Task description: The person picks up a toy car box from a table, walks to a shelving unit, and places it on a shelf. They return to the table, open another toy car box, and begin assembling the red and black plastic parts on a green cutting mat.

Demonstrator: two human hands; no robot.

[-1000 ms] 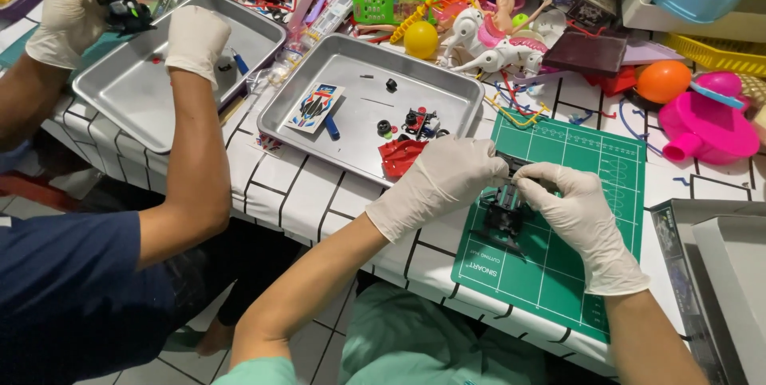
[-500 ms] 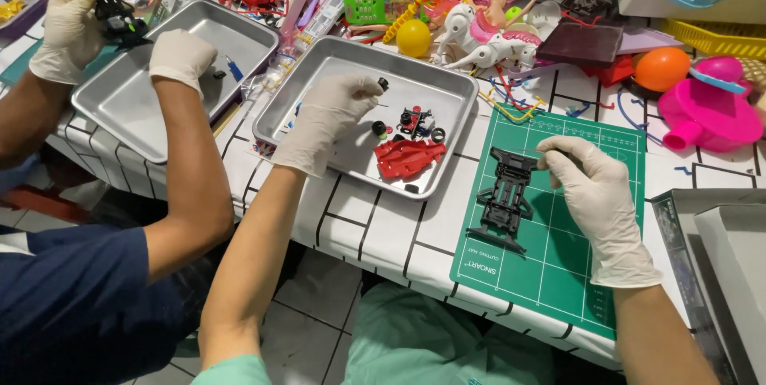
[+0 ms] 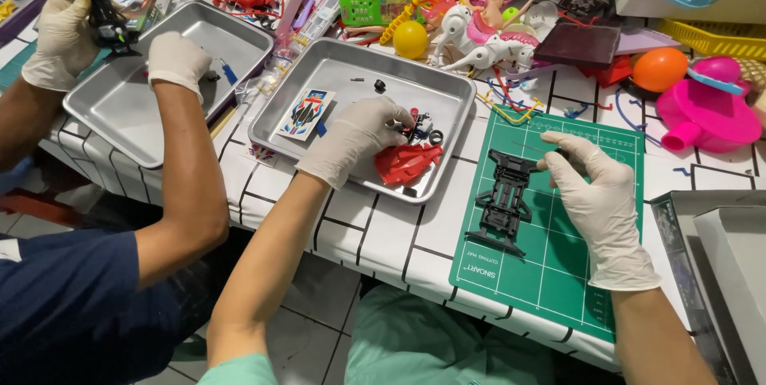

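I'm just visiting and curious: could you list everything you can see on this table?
Trays: two, silver, table's left and centre.
Chassis: one, black, on the mat.
Mat: one, green, right of the centre tray.
Red parts: a few, in the centre tray.
Sticker sheet: one, white-blue, same tray.
Toys: many, mixed colours, far edge.
Co-worker's hands: two, white gloves, over the left tray.
Left hand: gloved, in the centre tray on small parts.
Right hand: gloved, touching the chassis.

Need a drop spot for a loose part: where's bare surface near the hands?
Free: green cutting mat below the right hand, right of the black chassis; steel tray top-left corner. Crowded: tray around the left hand, toy pile behind.
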